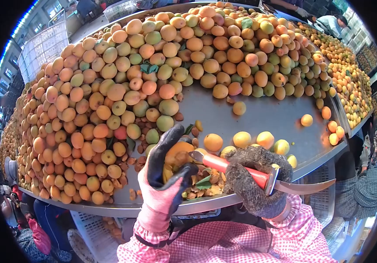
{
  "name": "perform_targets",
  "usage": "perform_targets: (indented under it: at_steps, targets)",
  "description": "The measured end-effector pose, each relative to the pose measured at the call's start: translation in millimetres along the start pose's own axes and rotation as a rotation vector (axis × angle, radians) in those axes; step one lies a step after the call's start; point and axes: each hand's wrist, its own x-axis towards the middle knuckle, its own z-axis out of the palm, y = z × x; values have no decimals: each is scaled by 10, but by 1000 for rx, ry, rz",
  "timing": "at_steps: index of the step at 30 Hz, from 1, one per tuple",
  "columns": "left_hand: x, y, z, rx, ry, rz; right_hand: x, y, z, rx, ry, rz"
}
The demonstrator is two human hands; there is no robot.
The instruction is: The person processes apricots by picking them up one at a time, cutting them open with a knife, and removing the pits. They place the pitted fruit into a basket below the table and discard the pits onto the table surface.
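My left hand, in a pink glove with dark fingers, curves around an orange fruit at the tray's near edge; thumb and forefinger are apart. My right hand, in a dark grey knitted glove, is closed around a red-handled knife. Its curved blade points right, and the handle's other end reaches toward the fruit. Between my hands lie fruit pieces, stones and a green leaf. Several whole fruits sit just beyond my right hand.
A big heap of orange and green fruits covers the metal tray's left and far sides. White crates stand below the near rim. Another fruit-filled table is at right. Co-workers are around the tables.
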Motion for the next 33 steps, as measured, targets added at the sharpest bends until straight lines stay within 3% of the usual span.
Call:
perform_targets:
  at_steps: [1, 3, 5, 6, 7, 10, 14, 16, 19, 20, 21, 23, 24, 27, 29, 31, 32, 33]
  targets:
    - [6, -99, -18, 288, -11, 303, 9, 43, 12, -95, 1, -205]
    - [4, -53, 16, 350, 24, 371, 2, 60, 6, -36, -9, -81]
    - [-65, 174, 55, -198, 80, -163, 14, 173, 17, -90, 8, -199]
    - [-58, 303, 24, -203, 57, -284, 55, 181, 25, 127, 50, -150]
    - [-50, 291, -3, -202, 57, -290, 75, 166, -5, 129, 48, -144]
    - [-5, 246, -35, -263, -61, -280, 99, 131, -78, 706, 8, 458]
    - [41, 232, -171, -349, -199, -363, 148, 306, 30, 825, 11, 571]
    - [50, 253, -184, -441, -186, -380, 150, 350, 111, 986, 61, 620]
    - [42, 247, -149, -568, -128, -379, 105, 247, 199, 974, 103, 610]
    - [46, 256, -146, -473, -117, -383, 59, 141, 253, 767, 156, 491]
    - [45, 259, -140, -378, -104, -386, 43, 105, 251, 636, 78, 328]
    - [28, 163, -153, -305, -134, -269, 4, 65, 302, 475, 54, 192]
    - [36, 105, -144, -130, -128, -177, 7, 188, 342, -173, 7, -200]
    - [58, -21, -50, 137, -91, -20, 1, 222, 419, -178, -17, -243]
    - [81, -77, -33, 232, -52, 49, 86, 156, 379, -363, -47, -358]
    - [97, -111, -58, 110, -62, 31, 183, 119, 352, -273, -9, -319]
    - [87, -45, -79, -154, -71, -151, 211, 80, 323, 174, 42, 117]
    - [96, 28, -104, -168, -109, -219, 240, 56, 282, 620, 93, 553]
